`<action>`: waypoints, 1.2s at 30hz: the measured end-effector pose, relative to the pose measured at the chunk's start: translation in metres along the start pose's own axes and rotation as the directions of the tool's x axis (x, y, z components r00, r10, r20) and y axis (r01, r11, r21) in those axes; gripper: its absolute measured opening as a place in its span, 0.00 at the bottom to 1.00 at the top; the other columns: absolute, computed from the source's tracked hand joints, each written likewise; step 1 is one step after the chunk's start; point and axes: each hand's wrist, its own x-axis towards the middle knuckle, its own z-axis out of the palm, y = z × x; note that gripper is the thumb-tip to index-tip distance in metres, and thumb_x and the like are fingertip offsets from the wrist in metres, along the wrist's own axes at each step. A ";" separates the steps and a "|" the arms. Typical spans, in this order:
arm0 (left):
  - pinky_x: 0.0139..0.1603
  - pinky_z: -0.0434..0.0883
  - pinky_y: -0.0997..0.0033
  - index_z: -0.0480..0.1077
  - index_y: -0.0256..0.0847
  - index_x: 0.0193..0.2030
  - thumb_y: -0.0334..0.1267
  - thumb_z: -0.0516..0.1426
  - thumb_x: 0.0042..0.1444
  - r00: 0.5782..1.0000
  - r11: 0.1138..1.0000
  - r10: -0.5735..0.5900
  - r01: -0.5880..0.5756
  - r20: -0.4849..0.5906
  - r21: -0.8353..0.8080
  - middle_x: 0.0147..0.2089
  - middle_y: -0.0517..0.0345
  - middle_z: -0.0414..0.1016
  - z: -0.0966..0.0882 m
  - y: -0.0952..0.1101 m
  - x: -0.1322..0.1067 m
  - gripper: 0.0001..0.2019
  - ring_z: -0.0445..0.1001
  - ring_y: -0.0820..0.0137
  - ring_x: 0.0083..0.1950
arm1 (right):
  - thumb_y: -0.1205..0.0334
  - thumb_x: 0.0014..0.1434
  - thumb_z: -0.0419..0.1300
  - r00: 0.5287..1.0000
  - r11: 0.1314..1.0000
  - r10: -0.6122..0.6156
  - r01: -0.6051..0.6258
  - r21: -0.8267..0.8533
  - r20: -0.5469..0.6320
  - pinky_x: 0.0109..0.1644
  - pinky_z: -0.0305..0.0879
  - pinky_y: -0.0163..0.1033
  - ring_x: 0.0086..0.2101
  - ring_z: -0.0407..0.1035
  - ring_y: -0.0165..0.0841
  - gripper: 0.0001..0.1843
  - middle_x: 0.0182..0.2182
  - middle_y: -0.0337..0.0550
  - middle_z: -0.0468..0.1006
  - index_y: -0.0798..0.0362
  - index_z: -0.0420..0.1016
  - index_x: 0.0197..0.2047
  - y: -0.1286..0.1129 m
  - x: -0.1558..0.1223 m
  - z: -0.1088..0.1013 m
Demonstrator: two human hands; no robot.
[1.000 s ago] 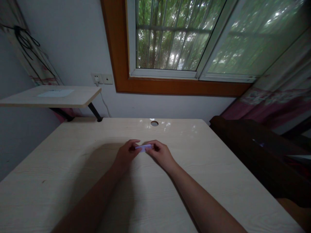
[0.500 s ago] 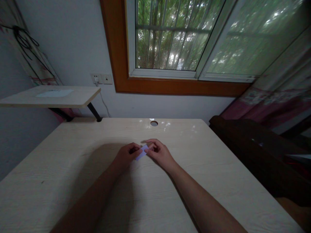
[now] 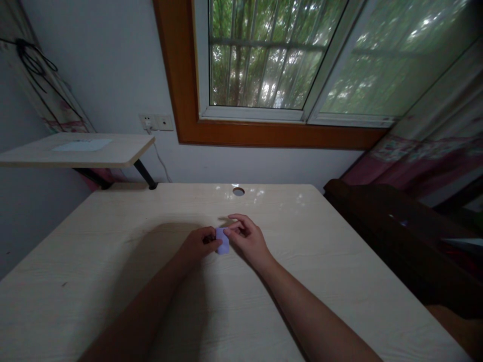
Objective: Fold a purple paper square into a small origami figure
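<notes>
A small lilac piece of paper (image 3: 223,245) is held between my two hands, above the middle of the pale wooden desk (image 3: 241,311). My left hand (image 3: 198,243) pinches its left edge, thumb in front and fingers curled behind. At its upper right corner, the thumb and a finger of my right hand (image 3: 249,237) grip it, while the index finger stretches out past it. Whether the paper is folded in layers is too small to tell.
A raised shelf (image 3: 128,156) on black legs stands at the desk's back left, with a pale sheet (image 3: 82,145) on it. A round cable hole (image 3: 238,191) opens near the back edge. Dark furniture (image 3: 381,216) borders the desk's right side.
The lilac paper has turned from a slant to nearly upright, showing more of its face. My right hand has shifted only slightly; my left stays almost in place.
</notes>
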 end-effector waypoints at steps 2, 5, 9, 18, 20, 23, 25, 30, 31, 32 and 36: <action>0.31 0.61 0.74 0.68 0.38 0.26 0.43 0.61 0.51 0.999 0.999 -0.003 0.002 -0.033 -0.051 0.24 0.64 0.69 -0.001 0.000 0.001 0.11 0.66 0.73 0.28 | 0.55 0.58 0.65 1.000 1.000 -0.007 0.007 -0.020 -0.012 0.39 0.68 0.38 0.33 0.72 0.32 0.17 0.33 0.41 0.79 0.49 0.74 0.50 -0.002 0.000 0.000; 0.34 0.64 0.72 0.70 0.38 0.29 0.44 0.61 0.51 0.996 0.988 -0.009 -0.005 -0.092 -0.154 0.27 0.62 0.72 -0.003 0.000 0.002 0.11 0.69 0.71 0.30 | 0.54 0.60 0.63 0.999 0.991 -0.045 0.044 -0.126 -0.003 0.40 0.68 0.38 0.35 0.72 0.34 0.10 0.34 0.43 0.79 0.51 0.79 0.40 -0.004 0.001 -0.001; 0.39 0.67 0.70 0.71 0.39 0.30 0.43 0.60 0.52 0.989 0.971 -0.031 -0.004 -0.142 -0.240 0.29 0.60 0.74 -0.005 0.003 0.002 0.09 0.72 0.68 0.35 | 0.54 0.61 0.62 0.994 0.966 -0.095 0.107 -0.236 0.061 0.37 0.66 0.37 0.33 0.71 0.33 0.10 0.31 0.43 0.77 0.51 0.80 0.36 -0.005 0.001 -0.002; 0.37 0.68 0.72 0.71 0.38 0.32 0.43 0.60 0.52 0.989 0.980 -0.001 -0.028 -0.145 -0.195 0.29 0.61 0.73 -0.002 -0.001 0.005 0.10 0.71 0.70 0.33 | 0.56 0.62 0.60 0.985 0.948 -0.086 0.127 -0.292 0.148 0.36 0.64 0.35 0.31 0.70 0.32 0.09 0.31 0.41 0.77 0.51 0.78 0.36 0.001 0.002 -0.002; 0.37 0.69 0.71 0.71 0.38 0.35 0.43 0.61 0.52 0.986 0.977 0.027 -0.061 -0.167 -0.202 0.31 0.60 0.74 -0.002 -0.004 0.005 0.10 0.72 0.70 0.34 | 0.56 0.63 0.59 0.980 0.952 -0.057 0.110 -0.284 0.189 0.35 0.64 0.35 0.31 0.70 0.31 0.09 0.30 0.41 0.77 0.52 0.77 0.35 0.002 0.002 -0.003; 0.40 0.70 0.71 0.72 0.39 0.45 0.41 0.62 0.52 0.976 0.972 0.061 -0.106 -0.207 -0.211 0.38 0.57 0.75 -0.002 -0.006 0.004 0.14 0.73 0.69 0.38 | 0.57 0.63 0.59 0.969 0.949 -0.039 0.113 -0.294 0.245 0.35 0.63 0.34 0.30 0.69 0.30 0.09 0.30 0.39 0.77 0.52 0.77 0.35 0.003 0.002 -0.003; 0.41 0.70 0.71 0.71 0.40 0.48 0.40 0.62 0.53 0.972 0.974 0.075 -0.119 -0.221 -0.192 0.40 0.56 0.75 -0.002 -0.007 0.004 0.16 0.73 0.69 0.39 | 0.57 0.63 0.59 0.968 0.944 -0.042 0.120 -0.307 0.249 0.35 0.62 0.34 0.30 0.69 0.29 0.09 0.30 0.39 0.77 0.52 0.76 0.35 0.004 0.002 -0.003; 0.38 0.69 0.72 0.73 0.40 0.47 0.39 0.61 0.52 0.970 0.971 0.074 -0.123 -0.231 -0.207 0.37 0.58 0.73 -0.003 -0.003 0.003 0.16 0.71 0.70 0.37 | 0.58 0.62 0.59 0.985 0.962 -0.021 0.066 -0.264 0.172 0.35 0.62 0.34 0.30 0.68 0.30 0.08 0.30 0.39 0.76 0.53 0.77 0.37 0.007 0.001 -0.003; 0.37 0.69 0.73 0.73 0.40 0.48 0.39 0.62 0.51 0.971 0.968 0.068 -0.119 -0.229 -0.219 0.36 0.59 0.72 -0.003 -0.002 0.002 0.16 0.71 0.71 0.36 | 0.59 0.62 0.59 0.988 0.969 -0.011 0.048 -0.240 0.154 0.35 0.62 0.33 0.30 0.68 0.29 0.08 0.29 0.39 0.76 0.53 0.77 0.37 0.007 0.001 -0.003; 0.36 0.69 0.73 0.72 0.39 0.48 0.39 0.62 0.51 0.972 0.965 0.061 -0.115 -0.225 -0.235 0.35 0.60 0.72 -0.003 -0.001 0.002 0.17 0.70 0.71 0.35 | 0.58 0.62 0.59 0.990 0.976 -0.001 0.031 -0.214 0.138 0.35 0.62 0.33 0.30 0.68 0.29 0.08 0.29 0.39 0.75 0.53 0.77 0.38 0.007 0.001 -0.003; 0.33 0.70 0.74 0.71 0.39 0.49 0.39 0.62 0.51 0.984 0.951 0.039 -0.089 -0.172 -0.297 0.30 0.63 0.71 -0.002 0.001 0.000 0.17 0.70 0.73 0.30 | 0.57 0.61 0.60 0.994 0.992 0.029 -0.016 -0.124 0.103 0.36 0.63 0.34 0.30 0.68 0.30 0.09 0.29 0.39 0.77 0.54 0.78 0.38 0.005 0.002 -0.003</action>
